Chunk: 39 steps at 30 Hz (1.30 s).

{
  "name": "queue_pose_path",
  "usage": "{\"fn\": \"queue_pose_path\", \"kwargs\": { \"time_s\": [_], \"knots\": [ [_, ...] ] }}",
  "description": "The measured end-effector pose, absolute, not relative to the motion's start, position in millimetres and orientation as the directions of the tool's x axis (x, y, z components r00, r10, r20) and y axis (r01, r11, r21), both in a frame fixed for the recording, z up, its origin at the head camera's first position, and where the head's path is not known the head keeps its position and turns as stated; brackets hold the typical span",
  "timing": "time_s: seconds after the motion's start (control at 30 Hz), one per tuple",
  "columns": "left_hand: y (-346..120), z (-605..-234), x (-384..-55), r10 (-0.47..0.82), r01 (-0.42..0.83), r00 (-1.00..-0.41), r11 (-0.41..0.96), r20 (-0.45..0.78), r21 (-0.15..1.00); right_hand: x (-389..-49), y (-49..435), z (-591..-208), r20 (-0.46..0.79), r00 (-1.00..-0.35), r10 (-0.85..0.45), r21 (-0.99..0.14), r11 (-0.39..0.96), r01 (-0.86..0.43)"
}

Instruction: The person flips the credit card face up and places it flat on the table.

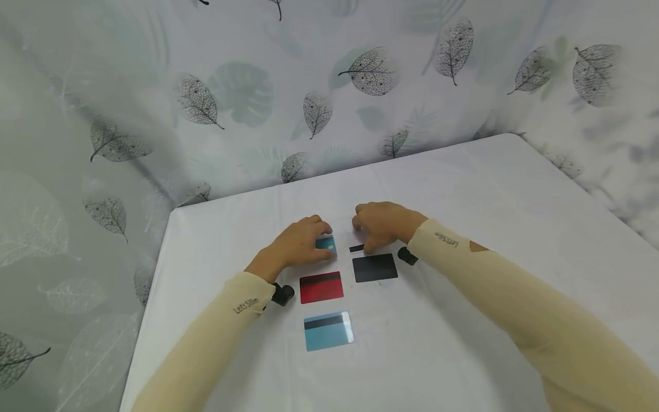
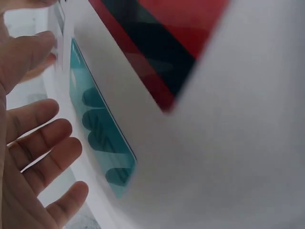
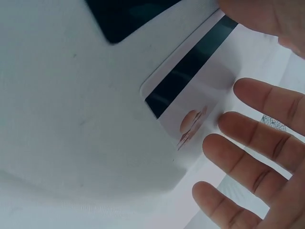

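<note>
My left hand point(image 1: 296, 245) reaches over a blue chip card point(image 1: 326, 244), its thumb and fingers spread on either side of it. In the left wrist view the fingers point(image 2: 52, 157) are loosely bent above the glossy blue card point(image 2: 102, 129), which mirrors them. Opposite, my right hand point(image 1: 382, 223) hovers over a white card with a dark stripe point(image 1: 356, 248). From the right wrist, the thumb overlaps one end of the white card point(image 3: 174, 107), while the slightly bent fingers point(image 3: 248, 162) stand beside its far edge. Part of each card is hidden under the hands in the head view.
A black card point(image 1: 374, 268) lies just below the right hand. Nearer to me, a red card with a dark stripe point(image 1: 321, 288) and a light blue striped card point(image 1: 328, 332) lie in a column on the white-covered table point(image 1: 437, 355). Leaf-patterned cloth point(image 1: 247, 126) hangs behind.
</note>
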State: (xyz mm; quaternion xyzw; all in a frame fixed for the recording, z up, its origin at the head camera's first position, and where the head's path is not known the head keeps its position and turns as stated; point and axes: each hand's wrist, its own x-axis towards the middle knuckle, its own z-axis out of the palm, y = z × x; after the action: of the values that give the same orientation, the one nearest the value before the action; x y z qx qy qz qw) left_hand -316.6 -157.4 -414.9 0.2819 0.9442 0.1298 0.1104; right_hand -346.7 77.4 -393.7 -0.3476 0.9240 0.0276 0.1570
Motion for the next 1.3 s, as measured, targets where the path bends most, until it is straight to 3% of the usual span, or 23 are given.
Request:
{"fn": "queue_pose_path", "kwargs": {
  "time_s": [0.37, 0.73, 1.3],
  "knots": [
    [-119, -409, -321, 0.595, 0.582, -0.785, 0.804, -0.173, 0.126, -352, 92, -396, -0.261, -0.708, -0.656, -0.088, 0.747, -0.659],
    [-103, -413, -326, 0.546, 0.556, -0.81, 0.831, -0.214, 0.011, -354, 100, -398, -0.27, -0.691, -0.67, -0.108, 0.734, -0.67],
    [-96, -412, -337, 0.508, 0.498, -0.818, 0.86, -0.269, 0.112, -355, 98, -399, -0.272, -0.674, -0.687, -0.095, 0.716, -0.692]
  ]
}}
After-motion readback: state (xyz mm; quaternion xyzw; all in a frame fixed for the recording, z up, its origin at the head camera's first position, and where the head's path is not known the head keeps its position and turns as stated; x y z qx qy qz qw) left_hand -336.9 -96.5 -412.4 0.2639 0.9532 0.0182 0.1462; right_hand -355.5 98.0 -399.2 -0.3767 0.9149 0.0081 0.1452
